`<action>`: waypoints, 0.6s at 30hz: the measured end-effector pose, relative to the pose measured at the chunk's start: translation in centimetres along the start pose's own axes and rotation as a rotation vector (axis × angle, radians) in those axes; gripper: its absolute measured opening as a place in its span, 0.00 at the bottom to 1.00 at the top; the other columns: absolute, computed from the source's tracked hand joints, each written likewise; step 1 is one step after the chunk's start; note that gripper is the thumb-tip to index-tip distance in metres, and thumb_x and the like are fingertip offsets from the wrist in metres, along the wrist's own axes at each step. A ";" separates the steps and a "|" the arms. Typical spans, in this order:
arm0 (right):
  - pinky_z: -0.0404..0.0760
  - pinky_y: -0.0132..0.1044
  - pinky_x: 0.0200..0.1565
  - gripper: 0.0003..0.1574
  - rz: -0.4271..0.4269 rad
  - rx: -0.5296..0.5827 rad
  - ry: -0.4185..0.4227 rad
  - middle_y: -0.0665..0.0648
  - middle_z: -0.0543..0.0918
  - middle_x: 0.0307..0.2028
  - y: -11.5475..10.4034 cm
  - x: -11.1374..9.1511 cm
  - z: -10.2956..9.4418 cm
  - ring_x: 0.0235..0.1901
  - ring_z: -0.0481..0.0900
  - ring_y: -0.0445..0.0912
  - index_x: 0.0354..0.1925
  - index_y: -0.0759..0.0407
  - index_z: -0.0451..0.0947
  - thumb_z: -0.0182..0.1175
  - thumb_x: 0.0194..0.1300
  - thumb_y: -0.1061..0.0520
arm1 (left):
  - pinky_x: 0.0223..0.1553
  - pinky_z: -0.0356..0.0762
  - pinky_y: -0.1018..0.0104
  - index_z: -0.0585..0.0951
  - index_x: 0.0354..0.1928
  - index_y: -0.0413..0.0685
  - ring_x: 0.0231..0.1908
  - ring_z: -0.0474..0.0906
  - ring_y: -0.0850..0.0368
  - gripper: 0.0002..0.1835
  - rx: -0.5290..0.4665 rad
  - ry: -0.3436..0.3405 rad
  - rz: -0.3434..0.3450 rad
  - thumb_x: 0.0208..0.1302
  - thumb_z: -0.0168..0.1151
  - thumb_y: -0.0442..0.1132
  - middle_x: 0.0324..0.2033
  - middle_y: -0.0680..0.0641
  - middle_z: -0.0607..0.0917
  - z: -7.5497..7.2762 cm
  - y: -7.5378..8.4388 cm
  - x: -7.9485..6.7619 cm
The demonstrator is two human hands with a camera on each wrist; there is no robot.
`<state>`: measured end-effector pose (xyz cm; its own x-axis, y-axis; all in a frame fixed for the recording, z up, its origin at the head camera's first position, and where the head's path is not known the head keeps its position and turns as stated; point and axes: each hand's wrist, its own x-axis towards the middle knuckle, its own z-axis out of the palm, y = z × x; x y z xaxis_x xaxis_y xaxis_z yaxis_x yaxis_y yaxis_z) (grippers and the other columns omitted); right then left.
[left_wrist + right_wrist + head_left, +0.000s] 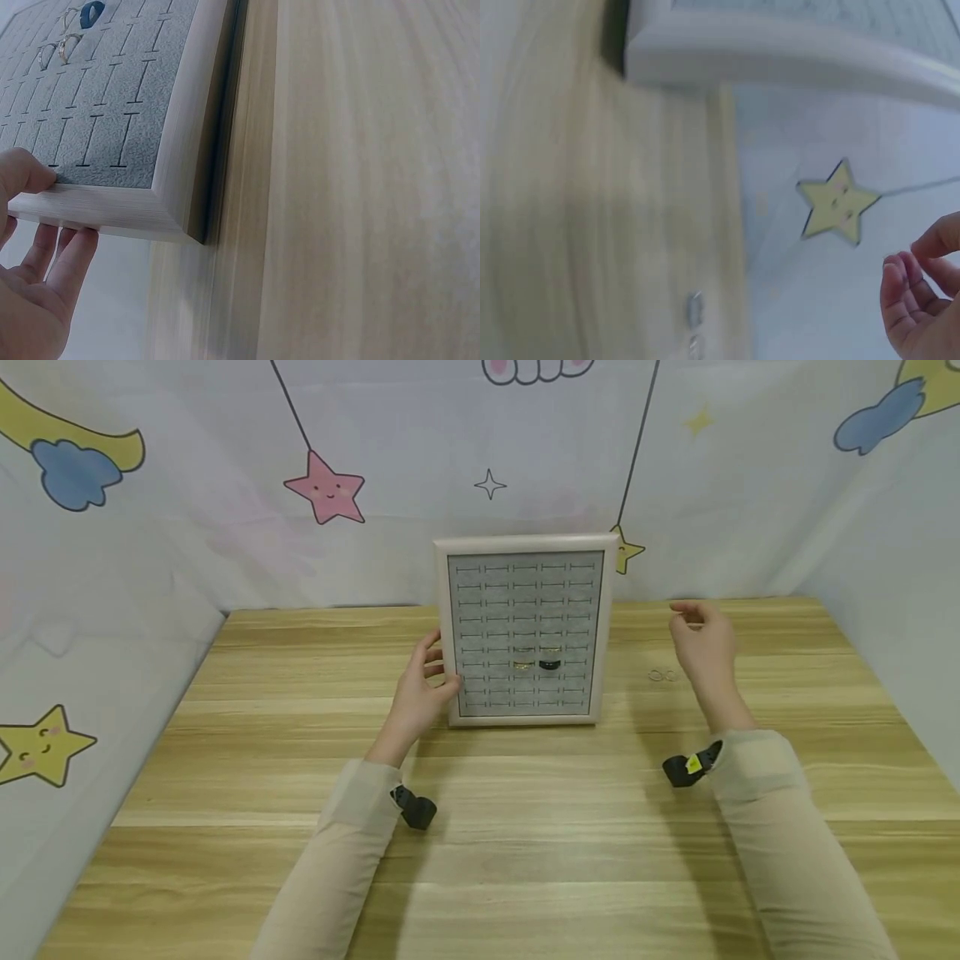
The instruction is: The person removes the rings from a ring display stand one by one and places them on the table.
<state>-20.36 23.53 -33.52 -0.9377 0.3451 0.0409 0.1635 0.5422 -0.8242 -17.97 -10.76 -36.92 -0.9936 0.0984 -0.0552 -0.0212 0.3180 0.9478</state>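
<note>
A framed ring display board (606,635) with a grey slotted pad stands upright on the table. My left hand (420,693) grips its left edge, thumb on the front face and fingers behind the frame. Low in the slots sit a dark ring (550,665), a gold ring (521,666) and other gold-toned rings; the left wrist view shows the dark ring (91,13) close up. Right of the board, my right hand (705,643) is raised above the table with fingers loosely bent, and nothing shows between them. Two silver rings (663,676) lie on the table near it.
The wood-grain table (525,860) extends around the board. Behind it hangs a white cloth (420,435) printed with stars and clouds, and cloth also lines both sides. Each wrist wears a small black camera (417,810).
</note>
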 end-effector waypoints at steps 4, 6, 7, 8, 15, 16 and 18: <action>0.71 0.20 0.34 0.22 -0.131 0.093 0.067 0.38 0.71 0.34 -2.4 -1.1 0.6 0.33 0.70 0.29 0.55 0.61 0.76 0.47 0.69 0.53 | 0.60 0.74 0.49 0.52 0.74 0.55 0.62 0.67 0.43 0.39 -0.001 -0.003 -0.003 0.64 0.55 0.29 0.65 0.39 0.66 0.1 0.0 0.0; 0.71 0.20 0.36 0.21 -0.205 0.126 0.072 0.36 0.71 0.33 -3.4 -1.8 1.0 0.34 0.71 0.29 0.54 0.62 0.77 0.48 0.69 0.53 | 0.59 0.74 0.49 0.52 0.74 0.56 0.61 0.67 0.44 0.40 -0.001 0.000 0.004 0.63 0.55 0.30 0.64 0.40 0.66 0.1 -0.4 0.3; 0.72 0.20 0.36 0.20 -0.243 0.144 0.072 0.37 0.72 0.33 -3.8 -2.1 1.2 0.34 0.71 0.28 0.52 0.63 0.77 0.49 0.69 0.53 | 0.59 0.74 0.50 0.52 0.74 0.56 0.61 0.67 0.44 0.39 -0.001 0.000 0.004 0.64 0.55 0.30 0.64 0.40 0.66 0.1 -0.4 0.3; 0.72 0.19 0.37 0.19 -0.281 0.154 0.070 0.38 0.72 0.33 -4.2 -2.4 1.4 0.34 0.72 0.28 0.52 0.64 0.77 0.50 0.69 0.54 | 0.59 0.74 0.50 0.52 0.74 0.56 0.62 0.67 0.44 0.39 0.000 0.000 0.005 0.64 0.55 0.30 0.64 0.40 0.66 0.1 -0.4 0.3; 0.71 0.21 0.38 0.16 -0.432 0.075 -0.071 0.58 0.81 0.39 -5.9 -4.1 2.6 0.38 0.74 0.34 0.47 0.66 0.76 0.54 0.69 0.55 | 0.60 0.74 0.49 0.52 0.74 0.56 0.62 0.67 0.44 0.39 0.003 -0.003 0.006 0.64 0.55 0.29 0.64 0.40 0.66 0.0 -0.6 0.3; 0.72 0.22 0.38 0.16 -0.446 0.046 -0.103 0.60 0.81 0.40 -6.0 -4.2 2.8 0.39 0.74 0.37 0.47 0.66 0.76 0.54 0.69 0.55 | 0.60 0.74 0.49 0.52 0.74 0.56 0.62 0.67 0.44 0.39 0.004 -0.004 0.006 0.64 0.55 0.29 0.64 0.40 0.66 0.0 -0.6 0.3; 0.74 0.27 0.39 0.15 -0.472 -0.018 -0.174 0.62 0.81 0.40 -6.1 -4.4 3.1 0.39 0.76 0.44 0.46 0.66 0.76 0.55 0.69 0.56 | 0.60 0.74 0.49 0.52 0.74 0.56 0.62 0.66 0.43 0.39 0.004 -0.005 0.007 0.64 0.55 0.30 0.65 0.39 0.66 0.1 -0.6 0.3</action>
<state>-18.14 16.32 -30.46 -0.9476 -0.0731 0.3110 -0.2871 0.6217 -0.7287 -18.29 -10.87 -37.55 -0.9931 0.1055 -0.0505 -0.0140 0.3209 0.9470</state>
